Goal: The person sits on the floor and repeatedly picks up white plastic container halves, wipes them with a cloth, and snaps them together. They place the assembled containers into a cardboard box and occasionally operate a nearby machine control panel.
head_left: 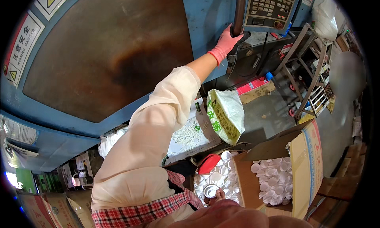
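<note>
My left hand, in a pink knit glove, reaches up and wraps round a dark upright bar on the blue machine. Low in the view my bare right hand shows only in part, its fingers at the rim of a white round plastic piece. Beneath that piece lies a heap of similar white plastic parts. A red object, whose kind I cannot make out, rests on the heap's far side.
Right of the heap stands an open cardboard box of white parts. A white woven sack of yellowish strips stands beyond. A metal stepladder is at far right. A control panel adjoins the bar. White sticks lie on a flat carton.
</note>
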Tool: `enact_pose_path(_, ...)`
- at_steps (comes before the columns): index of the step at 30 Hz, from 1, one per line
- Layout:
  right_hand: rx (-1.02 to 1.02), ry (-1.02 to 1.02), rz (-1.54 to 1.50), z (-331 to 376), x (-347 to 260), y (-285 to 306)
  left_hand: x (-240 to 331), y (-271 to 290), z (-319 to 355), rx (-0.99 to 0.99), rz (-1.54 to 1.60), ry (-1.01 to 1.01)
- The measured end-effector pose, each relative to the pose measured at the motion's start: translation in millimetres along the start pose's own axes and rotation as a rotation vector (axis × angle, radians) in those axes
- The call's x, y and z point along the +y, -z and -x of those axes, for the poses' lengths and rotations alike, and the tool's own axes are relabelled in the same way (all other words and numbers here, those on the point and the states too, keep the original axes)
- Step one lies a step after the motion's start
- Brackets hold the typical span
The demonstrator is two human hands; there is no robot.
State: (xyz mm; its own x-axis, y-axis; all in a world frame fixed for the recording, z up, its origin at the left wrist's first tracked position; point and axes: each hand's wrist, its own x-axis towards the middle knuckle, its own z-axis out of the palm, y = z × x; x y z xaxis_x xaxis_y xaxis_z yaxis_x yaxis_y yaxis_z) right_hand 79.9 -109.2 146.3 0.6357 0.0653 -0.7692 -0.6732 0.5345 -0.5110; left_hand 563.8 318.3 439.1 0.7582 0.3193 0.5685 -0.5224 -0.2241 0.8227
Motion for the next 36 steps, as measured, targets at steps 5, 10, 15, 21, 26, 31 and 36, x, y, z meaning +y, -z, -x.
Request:
enact_pose_path(5,0.079,0.030,0.010,3.1,-10.0,-22.7,5.0,-0.3,-0.4,-0.021,0.014,0.012)
enact_pose_path(10,0.054,-0.031,0.115,5.2,-29.8,-24.8,10.2,-0.1,0.0,-0.039,0.049,-0.013)
enact_pose_path(15,0.060,0.077,0.146,-4.0,-33.2,-29.4,13.3,-1.3,1.9,-0.008,-0.104,0.048)
enact_pose_path(21,0.001,0.147,0.235,-1.6,-53.2,-65.8,-6.0,7.2,-4.8,-0.043,-0.095,0.033)
enact_pose_path(26,-0.167,0.423,0.253,-24.9,-90.7,-120.3,0.9,4.9,-0.6,-0.110,0.193,0.301)
enact_pose_path(31,-0.285,0.871,0.477,-25.8,-199.1,-279.0,3.9,-11.6,6.5,0.183,-0.164,0.142)
enact_pose_path(36,-0.269,1.795,0.707,-44.4,-315.7,-465.2,15.1,1.9,26.4,0.320,-0.206,0.102)
